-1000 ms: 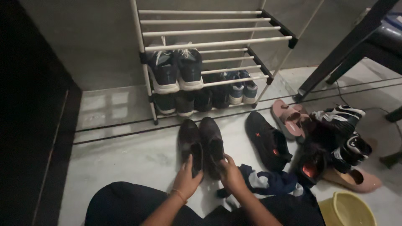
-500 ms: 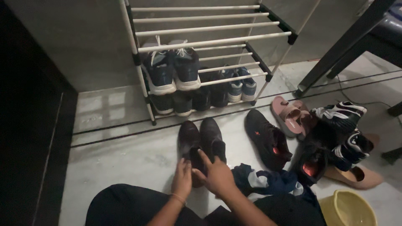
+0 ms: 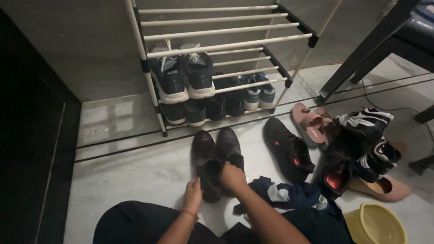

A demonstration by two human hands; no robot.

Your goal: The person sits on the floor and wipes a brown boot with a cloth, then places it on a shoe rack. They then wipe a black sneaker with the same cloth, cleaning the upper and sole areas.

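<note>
A pair of dark brown ankle boots (image 3: 217,158) stands side by side on the pale floor in front of me, toes towards the shoe rack (image 3: 217,45). My left hand (image 3: 193,195) rests at the heel of the left boot. My right hand (image 3: 231,177) is closed on the heel opening of the right boot. My knees in dark trousers fill the bottom of the view.
The white-barred rack holds navy sneakers (image 3: 183,79) and smaller blue shoes (image 3: 258,92). To the right lie a black shoe (image 3: 289,149), pink sandals (image 3: 312,123), a heap of black-and-white shoes (image 3: 366,135), a tan flat (image 3: 384,189), a dark cloth (image 3: 289,196) and a yellow tub (image 3: 373,223). Black table legs (image 3: 361,54) stand at right.
The boots have shifted a little closer to the rack. My right hand has moved from beside the boots onto the right boot's heel; my left hand has slid down to the left heel.
</note>
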